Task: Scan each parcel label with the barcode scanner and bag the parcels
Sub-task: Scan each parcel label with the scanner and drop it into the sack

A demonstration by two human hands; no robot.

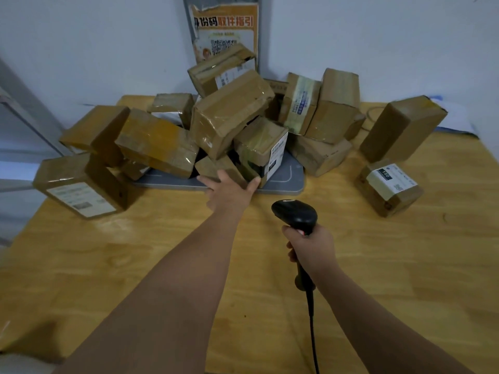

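L hand (229,190) spreading over small parcel (216,168), no grip yet | R hand (310,247) clutching scanner (295,214) | pulling slow advised, pile (229,112) beyond fingertips prob. leaning on it

Poster (224,31) "取件指引"; parcel label (391,179) "150"

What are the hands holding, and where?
Right hand holds the scanner by its grip. Left hand only touches a box, holding nothing.
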